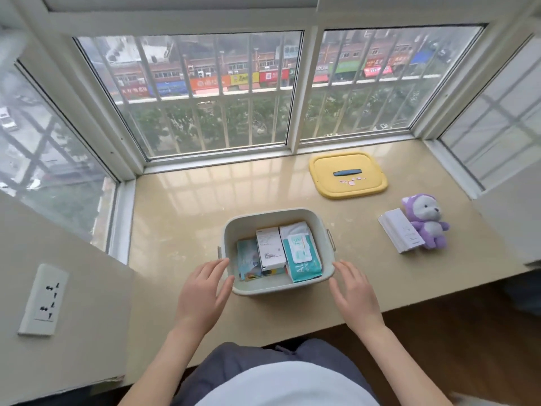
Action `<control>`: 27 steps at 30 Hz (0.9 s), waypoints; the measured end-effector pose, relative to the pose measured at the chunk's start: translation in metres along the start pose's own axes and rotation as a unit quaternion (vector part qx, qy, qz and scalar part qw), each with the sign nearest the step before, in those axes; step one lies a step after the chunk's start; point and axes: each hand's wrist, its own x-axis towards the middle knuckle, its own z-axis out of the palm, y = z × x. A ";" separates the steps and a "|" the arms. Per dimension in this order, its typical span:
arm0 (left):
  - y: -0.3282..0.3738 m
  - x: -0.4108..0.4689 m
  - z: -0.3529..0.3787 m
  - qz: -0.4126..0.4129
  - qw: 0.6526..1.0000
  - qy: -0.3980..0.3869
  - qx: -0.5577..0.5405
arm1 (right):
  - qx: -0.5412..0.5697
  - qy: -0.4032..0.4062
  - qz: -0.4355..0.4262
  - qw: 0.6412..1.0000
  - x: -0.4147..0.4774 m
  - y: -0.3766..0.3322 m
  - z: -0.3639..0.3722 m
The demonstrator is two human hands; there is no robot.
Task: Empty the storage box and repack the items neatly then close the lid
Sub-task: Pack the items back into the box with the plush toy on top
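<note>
A pale green storage box (263, 287) stands open on the beige windowsill, near its front edge. Inside lie a teal wet-wipes pack (303, 253), a white carton (270, 247) and a light blue packet (246, 256) at the left. My left hand (203, 291) is open at the box's near left corner, fingers touching or almost touching the wall. At the near right corner my right hand (355, 291) is open and just clear of the box. The yellow lid (348, 174) lies flat further back on the right. A purple plush bear (426, 219) and a white box (401, 234) rest at the right.
The windowsill (181, 218) is a wide polished ledge enclosed by window panes at the back and both sides. A wall socket (44, 300) sits on the wall at the left. The front edge drops to a wooden floor.
</note>
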 end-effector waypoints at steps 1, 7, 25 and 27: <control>0.001 0.005 -0.002 0.003 1.000 0.002 -0.003 | -0.005 0.009 0.008 1.000 0.000 0.001 -0.005; 0.040 0.056 0.012 0.071 0.997 -0.012 -0.016 | -0.022 0.060 0.056 0.996 0.001 0.024 -0.041; 0.312 0.172 0.209 0.085 0.990 -0.106 -0.042 | 0.019 0.058 0.141 0.988 0.067 0.304 -0.156; 0.342 0.188 0.234 0.053 0.990 -0.123 -0.050 | 0.024 0.045 0.148 0.988 0.084 0.338 -0.166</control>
